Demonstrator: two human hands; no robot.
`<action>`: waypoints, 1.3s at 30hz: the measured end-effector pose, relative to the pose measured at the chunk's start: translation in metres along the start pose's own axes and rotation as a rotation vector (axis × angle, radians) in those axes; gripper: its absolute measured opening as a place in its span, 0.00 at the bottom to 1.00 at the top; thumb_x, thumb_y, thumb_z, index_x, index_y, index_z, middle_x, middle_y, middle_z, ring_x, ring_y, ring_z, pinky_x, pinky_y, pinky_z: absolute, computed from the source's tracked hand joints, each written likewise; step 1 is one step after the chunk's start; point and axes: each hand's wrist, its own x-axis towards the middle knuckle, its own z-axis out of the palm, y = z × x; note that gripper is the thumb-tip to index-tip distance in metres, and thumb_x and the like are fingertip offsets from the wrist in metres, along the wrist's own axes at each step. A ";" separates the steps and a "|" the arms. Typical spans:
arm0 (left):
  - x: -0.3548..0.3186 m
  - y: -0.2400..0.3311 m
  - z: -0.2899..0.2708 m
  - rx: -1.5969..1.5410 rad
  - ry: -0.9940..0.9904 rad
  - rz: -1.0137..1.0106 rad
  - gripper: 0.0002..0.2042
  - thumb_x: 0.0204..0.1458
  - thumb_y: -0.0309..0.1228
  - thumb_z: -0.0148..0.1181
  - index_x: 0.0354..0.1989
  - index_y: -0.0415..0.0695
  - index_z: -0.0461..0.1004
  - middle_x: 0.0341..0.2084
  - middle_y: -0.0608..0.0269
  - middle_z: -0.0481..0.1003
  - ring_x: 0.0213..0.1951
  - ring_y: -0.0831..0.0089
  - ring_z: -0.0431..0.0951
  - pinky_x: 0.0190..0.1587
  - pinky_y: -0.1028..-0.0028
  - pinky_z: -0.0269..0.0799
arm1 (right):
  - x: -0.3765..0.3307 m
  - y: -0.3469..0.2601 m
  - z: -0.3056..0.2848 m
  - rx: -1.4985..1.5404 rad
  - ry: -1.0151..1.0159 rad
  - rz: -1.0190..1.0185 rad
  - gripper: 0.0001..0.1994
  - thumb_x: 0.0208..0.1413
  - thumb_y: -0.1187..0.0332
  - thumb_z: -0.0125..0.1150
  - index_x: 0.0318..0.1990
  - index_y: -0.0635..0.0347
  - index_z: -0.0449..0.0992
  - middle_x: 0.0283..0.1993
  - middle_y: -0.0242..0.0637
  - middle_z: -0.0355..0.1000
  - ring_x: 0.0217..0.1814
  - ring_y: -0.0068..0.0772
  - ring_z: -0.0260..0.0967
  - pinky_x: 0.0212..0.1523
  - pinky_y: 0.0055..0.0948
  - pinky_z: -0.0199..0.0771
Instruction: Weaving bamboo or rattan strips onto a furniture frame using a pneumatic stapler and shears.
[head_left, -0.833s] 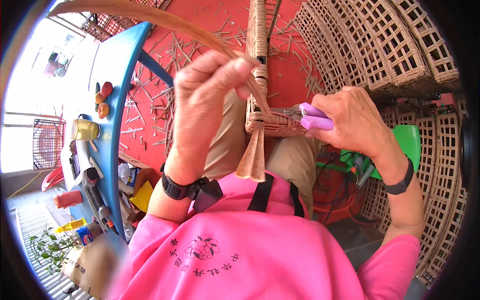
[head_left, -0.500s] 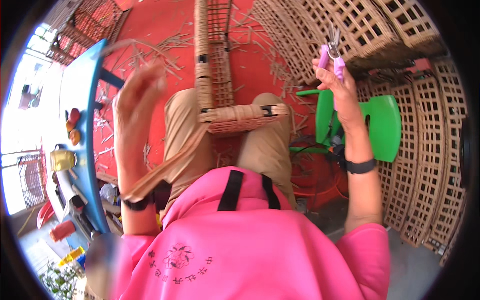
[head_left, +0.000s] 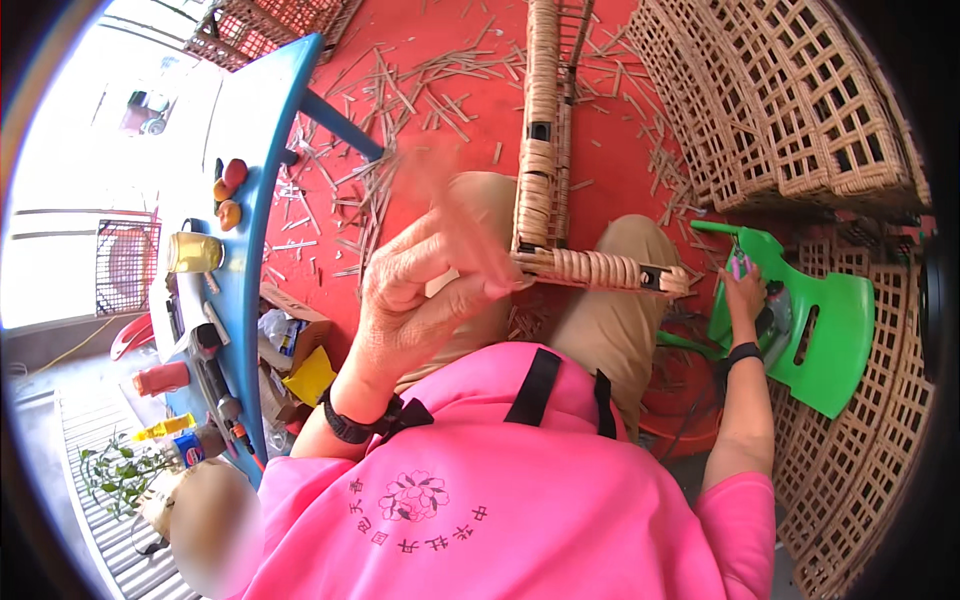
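Note:
A long woven frame (head_left: 536, 150), wrapped in tan strip, stands between my knees. Its short wrapped end bar (head_left: 600, 268) lies across my lap. At the corner where the two parts meet is my left hand (head_left: 410, 290), fingers curled and thumb tip near the corner; a skin-toned or tan smear above it could be a finger or a loose strip. Over on the right, my right hand (head_left: 742, 295) reaches down to the green chair (head_left: 835, 320), closed round the purple handles of the snips (head_left: 740, 265). The blades are too small to make out.
A blue-edged table (head_left: 262, 200) stands at left, with fruit (head_left: 230, 190), a yellow jar (head_left: 195, 252) and tools. Cut strip pieces (head_left: 430, 90) litter the red floor. Stacked woven panels (head_left: 780, 100) rise at right. A potted plant (head_left: 125, 475) is at lower left.
My right hand has lowered the snips from in front of the woven panels to the green chair. My left hand has come in from the left to the frame's corner. The whole view has shifted.

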 end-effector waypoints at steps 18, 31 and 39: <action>0.000 0.014 0.008 -0.116 -0.067 0.042 0.07 0.52 0.29 0.66 0.32 0.37 0.80 0.33 0.53 0.78 0.36 0.62 0.79 0.42 0.67 0.75 | 0.020 0.023 0.022 -0.088 -0.028 0.052 0.48 0.42 0.45 0.74 0.69 0.57 0.58 0.64 0.54 0.61 0.66 0.61 0.59 0.61 0.58 0.64; -0.006 0.009 0.001 -0.312 -0.031 0.030 0.08 0.54 0.28 0.65 0.31 0.33 0.80 0.29 0.51 0.78 0.32 0.66 0.77 0.36 0.68 0.71 | 0.014 -0.006 -0.023 -0.140 0.222 0.025 0.40 0.46 0.43 0.70 0.64 0.56 0.67 0.61 0.54 0.66 0.62 0.58 0.64 0.60 0.50 0.65; 0.046 -0.003 0.005 -0.124 0.120 -0.264 0.12 0.54 0.33 0.66 0.35 0.34 0.80 0.26 0.64 0.74 0.30 0.79 0.73 0.34 0.76 0.68 | -0.117 -0.101 -0.204 1.336 -0.283 -0.381 0.32 0.61 0.48 0.58 0.58 0.71 0.69 0.52 0.44 0.73 0.52 0.32 0.72 0.54 0.35 0.70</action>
